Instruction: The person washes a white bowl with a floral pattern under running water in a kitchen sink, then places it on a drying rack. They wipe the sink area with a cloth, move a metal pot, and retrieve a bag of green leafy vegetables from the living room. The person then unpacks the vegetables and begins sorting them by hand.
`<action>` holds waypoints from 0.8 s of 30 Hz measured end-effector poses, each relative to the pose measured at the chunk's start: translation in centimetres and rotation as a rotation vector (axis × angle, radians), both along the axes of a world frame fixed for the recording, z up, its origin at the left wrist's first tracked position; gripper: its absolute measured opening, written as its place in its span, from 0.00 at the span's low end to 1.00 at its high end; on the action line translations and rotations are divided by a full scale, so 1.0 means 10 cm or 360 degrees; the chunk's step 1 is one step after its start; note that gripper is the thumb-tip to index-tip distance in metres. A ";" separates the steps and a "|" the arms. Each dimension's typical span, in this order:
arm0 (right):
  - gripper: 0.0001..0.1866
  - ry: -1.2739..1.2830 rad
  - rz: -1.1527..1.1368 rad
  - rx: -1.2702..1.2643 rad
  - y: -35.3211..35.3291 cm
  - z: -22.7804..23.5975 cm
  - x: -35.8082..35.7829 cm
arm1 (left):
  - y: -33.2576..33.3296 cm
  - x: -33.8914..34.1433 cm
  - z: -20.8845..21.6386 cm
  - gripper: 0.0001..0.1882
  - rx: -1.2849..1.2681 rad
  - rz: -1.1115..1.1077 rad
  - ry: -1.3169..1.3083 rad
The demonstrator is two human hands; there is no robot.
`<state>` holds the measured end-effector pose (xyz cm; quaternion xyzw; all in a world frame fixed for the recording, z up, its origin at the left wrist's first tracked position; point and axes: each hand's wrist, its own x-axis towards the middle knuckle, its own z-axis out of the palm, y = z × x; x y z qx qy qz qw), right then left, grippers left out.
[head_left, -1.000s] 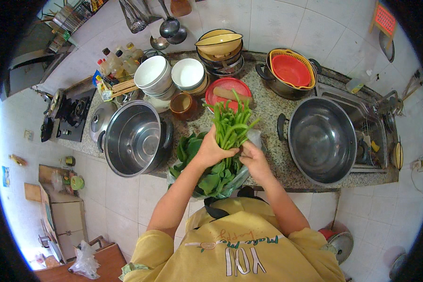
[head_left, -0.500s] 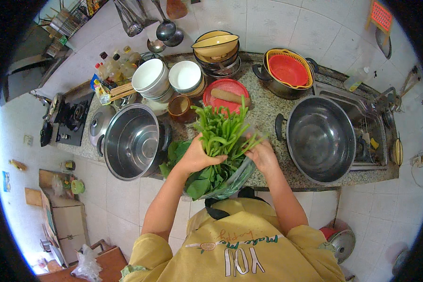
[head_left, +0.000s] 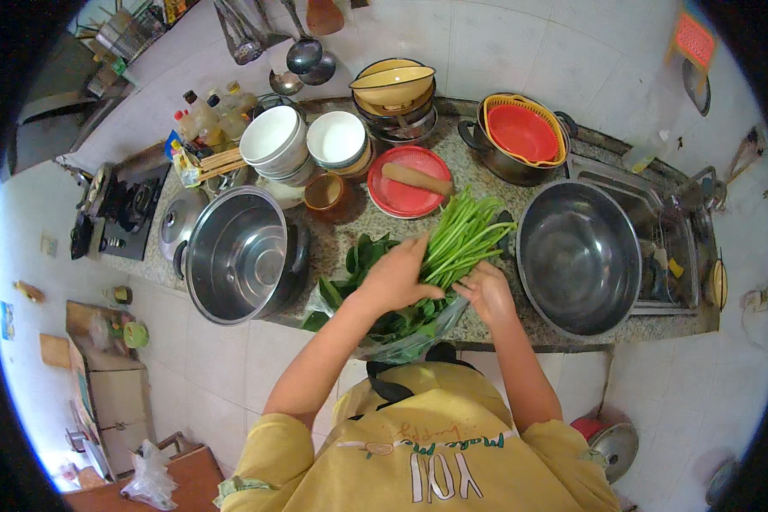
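A bunch of leafy greens (head_left: 465, 243) lies over the counter's front edge, its pale green stems pointing up and to the right. My left hand (head_left: 398, 275) is wrapped over the bunch from the left, thumb stretched across the lower stems. At the right side of the stems my right hand (head_left: 486, 293) curls its fingers against them; some fingertips are hidden. Dark leaves spread beneath and left of my left hand. A clear plastic bag (head_left: 392, 351) sits under the leaves, close to my body.
A deep steel pot (head_left: 198, 277) stands at left, a wide metal basin (head_left: 578, 256) at right beside the sink (head_left: 670, 305). Behind the greens are a red plastic basket (head_left: 405, 205) with a brown stick-like piece, a brown cup (head_left: 325, 195) and stacked white bowls (head_left: 271, 136).
The stems have swung from upright to leaning right and now lie lower. My left hand has moved right, over the bunch; my right hand has shifted slightly right and down.
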<state>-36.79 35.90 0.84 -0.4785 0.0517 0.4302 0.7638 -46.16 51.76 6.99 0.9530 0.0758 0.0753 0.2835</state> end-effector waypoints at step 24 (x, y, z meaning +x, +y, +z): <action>0.20 -0.1511 0.0223 -0.0912 0.20 -0.70 -0.66 | 0.23 -0.34 -0.15 0.10 -0.0524 0.0460 0.0080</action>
